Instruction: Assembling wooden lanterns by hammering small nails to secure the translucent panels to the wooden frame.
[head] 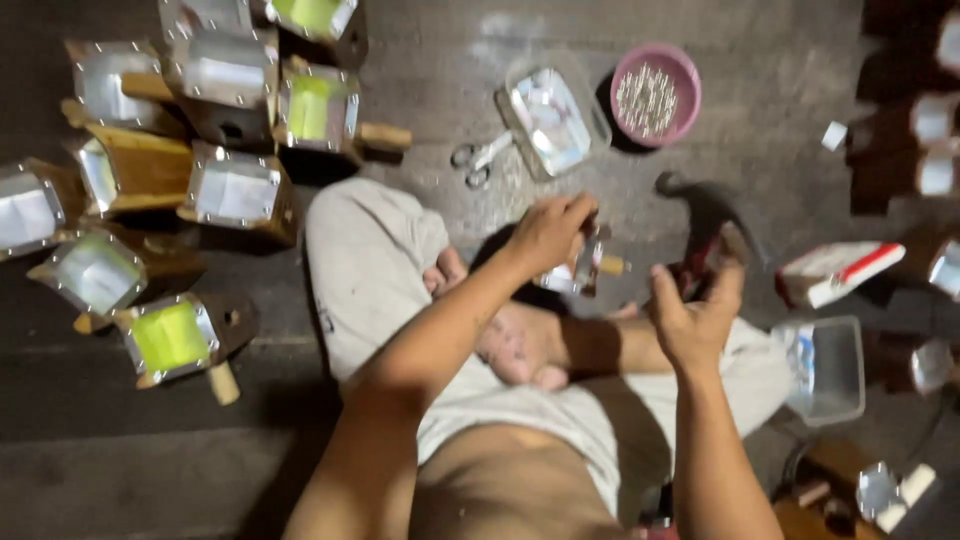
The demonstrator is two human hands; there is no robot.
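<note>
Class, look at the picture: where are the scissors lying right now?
In the head view, the scissors lie on the floor ahead of the person's left hand, just left of the clear plastic tray.

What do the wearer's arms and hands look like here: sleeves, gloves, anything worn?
Both arms are bare up to the frame edge, with no sleeves. The left hand and right hand are ungloved; no rings, watch or bands show. A small dark mark sits on the left forearm, too blurred to identify.

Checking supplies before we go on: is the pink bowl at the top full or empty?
Not empty. The pink bowl holds a pale heap of thin nail-like pieces covering its bottom; the heap's depth cannot be told.
</note>
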